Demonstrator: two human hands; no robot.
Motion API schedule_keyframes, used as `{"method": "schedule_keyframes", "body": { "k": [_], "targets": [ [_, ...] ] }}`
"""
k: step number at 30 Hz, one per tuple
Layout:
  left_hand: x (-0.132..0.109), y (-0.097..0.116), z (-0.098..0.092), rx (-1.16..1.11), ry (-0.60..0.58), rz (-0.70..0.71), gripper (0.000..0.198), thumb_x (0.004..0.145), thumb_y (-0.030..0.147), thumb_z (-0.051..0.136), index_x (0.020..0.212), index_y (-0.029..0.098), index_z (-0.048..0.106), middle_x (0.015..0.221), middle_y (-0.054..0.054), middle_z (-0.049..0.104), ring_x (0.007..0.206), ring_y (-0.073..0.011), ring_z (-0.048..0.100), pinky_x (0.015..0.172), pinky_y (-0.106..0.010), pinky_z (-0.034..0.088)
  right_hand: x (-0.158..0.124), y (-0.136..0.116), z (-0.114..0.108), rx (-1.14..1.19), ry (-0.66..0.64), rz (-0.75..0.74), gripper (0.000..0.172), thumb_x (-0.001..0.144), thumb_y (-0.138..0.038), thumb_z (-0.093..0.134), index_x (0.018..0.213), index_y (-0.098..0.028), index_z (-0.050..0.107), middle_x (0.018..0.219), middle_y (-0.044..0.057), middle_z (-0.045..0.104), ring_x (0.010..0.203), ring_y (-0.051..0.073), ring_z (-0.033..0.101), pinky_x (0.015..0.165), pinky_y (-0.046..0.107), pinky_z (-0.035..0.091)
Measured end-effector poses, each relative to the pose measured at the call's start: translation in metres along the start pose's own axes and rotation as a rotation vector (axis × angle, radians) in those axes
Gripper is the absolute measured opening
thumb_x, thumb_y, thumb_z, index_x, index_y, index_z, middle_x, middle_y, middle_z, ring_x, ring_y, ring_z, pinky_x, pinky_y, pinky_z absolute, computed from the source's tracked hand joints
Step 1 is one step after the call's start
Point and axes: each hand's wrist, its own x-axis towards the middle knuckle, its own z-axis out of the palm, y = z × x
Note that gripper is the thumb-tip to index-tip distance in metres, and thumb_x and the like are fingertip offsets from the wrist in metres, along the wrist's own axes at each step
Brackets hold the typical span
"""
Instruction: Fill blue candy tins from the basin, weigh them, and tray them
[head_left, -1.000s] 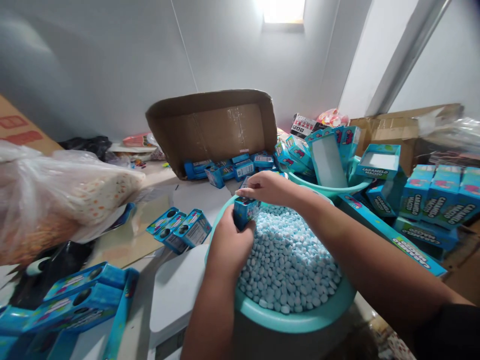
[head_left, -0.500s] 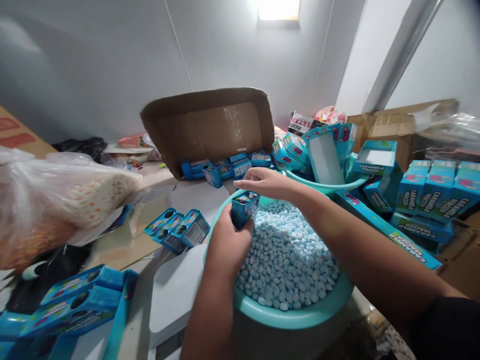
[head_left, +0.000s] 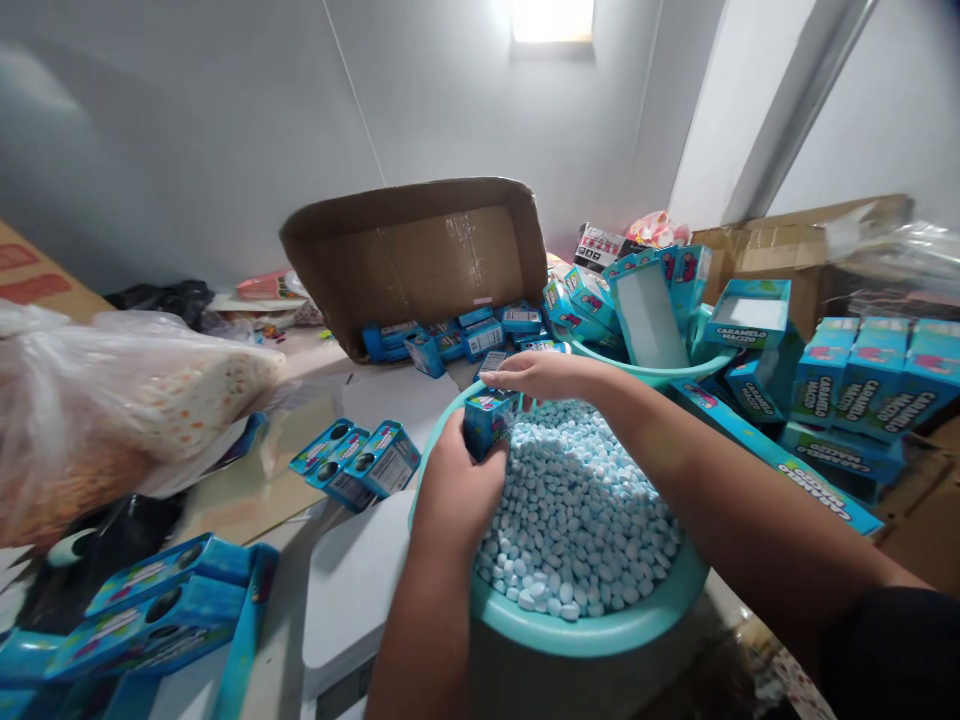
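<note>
My left hand (head_left: 465, 475) is wrapped around a small blue candy box (head_left: 487, 425), held upright over the left rim of a turquoise basin (head_left: 592, 640). Pale blue oval candies (head_left: 577, 520) fill this basin. Just above the box, my right hand (head_left: 540, 375) is open, fingers stretched out to the left and covering part of the box's top. Whether its fingertips press on the box I cannot tell. Left of the basin, several blue candy boxes (head_left: 356, 460) with dark round openings stand side by side, behind a white scale (head_left: 352, 590).
A tipped cardboard box (head_left: 420, 260) holds several small blue boxes at the back. Behind on the right, another turquoise basin (head_left: 667, 375) carries display cartons. More cartons (head_left: 859, 380) stand at far right. A blue tray (head_left: 247, 620) and clear bags (head_left: 135, 390) occupy the left.
My right hand has come down onto the top of the small box, its fingers lower than before. My left hand keeps hold of the box in nearly the same place.
</note>
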Motion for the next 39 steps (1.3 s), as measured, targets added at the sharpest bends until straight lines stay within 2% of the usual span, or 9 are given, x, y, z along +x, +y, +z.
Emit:
{"method": "schedule_keyframes", "body": {
  "k": [7,15,20,24,27,30,32,36,39],
  "targets": [
    [0.0,0.001,0.0,-0.008,0.001,-0.003,0.037,0.081,0.025,0.069,0.118,0.02,0.064,0.107,-0.007,0.072,0.1,-0.0273,0.067,0.089,-0.038,0.048,0.002,0.004,0.002,-0.052,0.127,0.01,0.063,0.084,-0.082,0.053,0.074,-0.02,0.052,0.072,0.001,0.06,0.06,0.013,0.06,0.056,0.025,0.042],
    [-0.001,0.003,-0.001,0.013,-0.001,-0.011,0.035,0.082,0.025,0.069,0.116,0.02,0.064,0.104,-0.006,0.072,0.097,-0.0255,0.068,0.087,-0.036,0.049,-0.002,-0.004,0.001,-0.084,0.101,0.044,0.062,0.086,-0.079,0.053,0.073,-0.019,0.053,0.073,0.002,0.063,0.061,0.014,0.063,0.057,0.025,0.044],
    [0.0,0.001,-0.001,0.018,0.009,-0.004,0.035,0.082,0.026,0.069,0.116,0.02,0.064,0.105,-0.007,0.072,0.098,-0.0265,0.067,0.087,-0.038,0.05,0.0,-0.005,0.003,0.063,-0.049,0.15,0.06,0.085,-0.079,0.056,0.097,-0.021,0.064,0.089,0.006,0.071,0.062,0.015,0.064,0.058,0.027,0.049],
    [0.0,0.001,0.0,0.002,0.013,0.003,0.038,0.082,0.025,0.07,0.118,0.019,0.065,0.106,-0.008,0.072,0.099,-0.0271,0.068,0.089,-0.039,0.051,0.001,0.0,0.002,0.145,-0.071,0.16,0.069,0.078,-0.084,0.06,0.108,-0.022,0.065,0.094,0.007,0.073,0.066,0.017,0.067,0.06,0.027,0.052],
    [0.0,0.003,-0.001,0.019,0.012,-0.001,0.036,0.081,0.024,0.07,0.116,0.018,0.065,0.103,-0.008,0.073,0.097,-0.0266,0.068,0.087,-0.038,0.051,0.0,0.002,-0.001,0.186,-0.034,0.183,0.069,0.085,-0.083,0.052,0.115,-0.022,0.063,0.087,0.005,0.071,0.067,0.017,0.068,0.062,0.027,0.053],
    [0.0,0.003,-0.001,0.009,0.015,0.005,0.035,0.081,0.023,0.07,0.115,0.018,0.065,0.102,-0.008,0.073,0.096,-0.0259,0.069,0.087,-0.037,0.051,-0.004,0.0,-0.006,0.24,0.018,0.182,0.062,0.094,-0.076,0.043,0.108,-0.02,0.063,0.087,0.005,0.069,0.067,0.015,0.068,0.062,0.025,0.053],
    [0.0,0.002,-0.001,-0.006,0.011,0.012,0.036,0.081,0.023,0.069,0.117,0.018,0.065,0.105,-0.008,0.073,0.099,-0.0258,0.068,0.089,-0.037,0.051,-0.007,-0.002,-0.009,0.274,0.001,0.166,0.052,0.098,-0.068,0.047,0.102,-0.019,0.063,0.086,0.004,0.069,0.067,0.014,0.068,0.062,0.024,0.052],
    [0.0,0.001,-0.001,-0.025,0.014,0.023,0.037,0.081,0.022,0.069,0.118,0.019,0.064,0.108,-0.007,0.072,0.1,-0.0251,0.068,0.091,-0.037,0.05,-0.012,-0.004,-0.01,0.311,-0.076,0.113,0.028,0.093,-0.046,0.068,0.098,-0.019,0.062,0.082,0.0,0.066,0.068,0.012,0.068,0.062,0.022,0.051],
    [0.0,0.001,-0.002,-0.012,0.025,0.03,0.035,0.08,0.022,0.07,0.114,0.018,0.065,0.103,-0.007,0.073,0.096,-0.0245,0.068,0.086,-0.035,0.051,-0.011,-0.003,-0.009,0.338,-0.095,0.11,0.02,0.088,-0.034,0.072,0.097,-0.019,0.063,0.08,0.0,0.066,0.068,0.012,0.069,0.062,0.021,0.051]
  ]
}}
